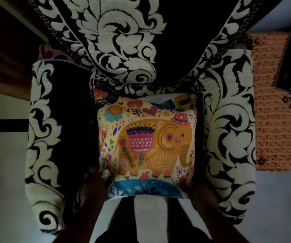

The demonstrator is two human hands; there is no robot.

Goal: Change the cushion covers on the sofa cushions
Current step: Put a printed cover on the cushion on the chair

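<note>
Patterned sofa (pixel 228 120), elephant cushion (pixel 146 141) gripped by left hand (pixel 95 179), right hand (pixel 193 188)

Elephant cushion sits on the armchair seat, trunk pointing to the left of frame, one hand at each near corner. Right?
Not quite. In the head view the elephant on the cushion faces the right of frame, with its trunk hanging on the right side. The rest holds: the cushion lies on the seat of the armchair, with the left hand and the right hand at its near corners.
</note>
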